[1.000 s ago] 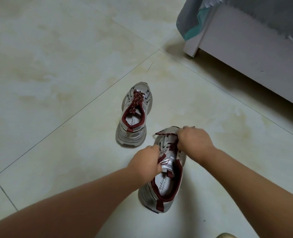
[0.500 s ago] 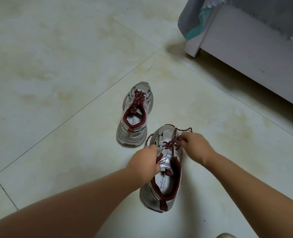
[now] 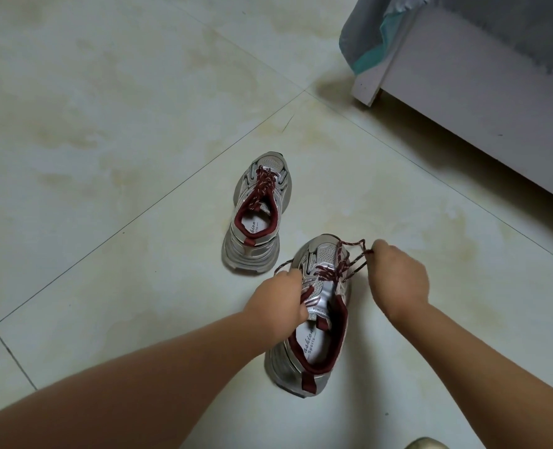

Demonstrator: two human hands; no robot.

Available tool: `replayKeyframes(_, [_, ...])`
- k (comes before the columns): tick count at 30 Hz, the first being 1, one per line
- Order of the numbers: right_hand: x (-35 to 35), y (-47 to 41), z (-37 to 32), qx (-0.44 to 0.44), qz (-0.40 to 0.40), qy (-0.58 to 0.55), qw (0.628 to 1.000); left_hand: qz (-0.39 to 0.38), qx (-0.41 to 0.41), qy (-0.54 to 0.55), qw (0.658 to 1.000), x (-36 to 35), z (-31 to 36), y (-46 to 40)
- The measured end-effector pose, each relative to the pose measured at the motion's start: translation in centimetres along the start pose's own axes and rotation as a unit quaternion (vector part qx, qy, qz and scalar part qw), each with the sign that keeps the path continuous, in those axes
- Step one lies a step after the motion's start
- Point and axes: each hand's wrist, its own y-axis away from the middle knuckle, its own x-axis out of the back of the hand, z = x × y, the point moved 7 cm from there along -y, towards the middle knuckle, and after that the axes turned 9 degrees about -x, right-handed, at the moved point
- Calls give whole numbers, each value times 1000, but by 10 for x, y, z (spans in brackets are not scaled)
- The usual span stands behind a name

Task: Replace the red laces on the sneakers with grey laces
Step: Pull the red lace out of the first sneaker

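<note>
Sneakers sit on the tiled floor (image 3: 106,124): far sneaker (image 3: 255,222) laced, near sneaker (image 3: 314,319) half-loosened. Left hand (image 3: 278,299) grips its tongue; right hand (image 3: 398,280) pinches the red lace (image 3: 349,254) pulled sideways

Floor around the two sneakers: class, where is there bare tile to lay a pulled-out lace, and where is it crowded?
Bare floor lies left of the far sneaker, and more between the near sneaker and the white furniture. Crowded: the narrow gap between the sneakers, where the left hand and right hand work the red lace.
</note>
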Motion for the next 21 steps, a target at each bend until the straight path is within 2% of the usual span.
replayKeyframes(1, [2, 3, 0, 12, 24, 18, 999, 0, 0, 0, 1000, 0, -1, 1])
replayKeyframes(2, [-2, 7, 1, 4, 10, 3, 1000, -1, 1, 0, 1000, 0, -1, 1])
replayKeyframes(3, [-10, 11, 1, -18, -39, -56, 997, -2, 3, 2, 1000, 0, -2, 1])
replayKeyframes(5, [-36, 21, -6, -68, -196, -197, 958, -1, 7, 4, 1000, 0, -2, 1])
replayKeyframes(6, [-45, 24, -11, -74, -242, -236, 938, 0, 8, 3, 1000, 1, -2, 1])
replayKeyframes(7, [-46, 24, -14, -64, -248, -243, 935, -1, 9, 3, 1000, 0, -2, 0])
replayKeyframes(8, [-41, 21, -14, -53, -223, -223, 948, -3, 9, 4, 1000, 0, -1, 0])
replayKeyframes(10, [-22, 8, 0, -65, -101, -168, 978, -7, 10, 7, 1000, -1, 0, 1])
replayKeyframes(12, [1, -3, 23, -109, 19, -195, 975, -8, 13, 7, 1000, -1, -1, 2])
replayKeyframes(14, [14, -10, 37, -140, 60, -237, 960, -8, 15, 3, 1000, -1, -3, 2])
replayKeyframes(15, [10, -12, 37, -145, 28, -239, 960, -8, 15, 2, 1000, -1, -3, 1])
replayKeyframes(17, [-14, -5, 25, -136, -116, -236, 955, -8, 14, 0, 1000, -1, -3, 0])
replayKeyframes(19, [-41, 15, 8, -123, -265, -283, 914, -7, 12, 0, 1000, -1, -1, 0])
replayKeyframes(20, [-48, 21, 1, -106, -294, -295, 903, -7, 11, 2, 1000, -1, -1, 0])
replayKeyframes(21, [-51, 23, -3, -77, -288, -281, 912, -7, 10, 3, 1000, -1, -1, 0])
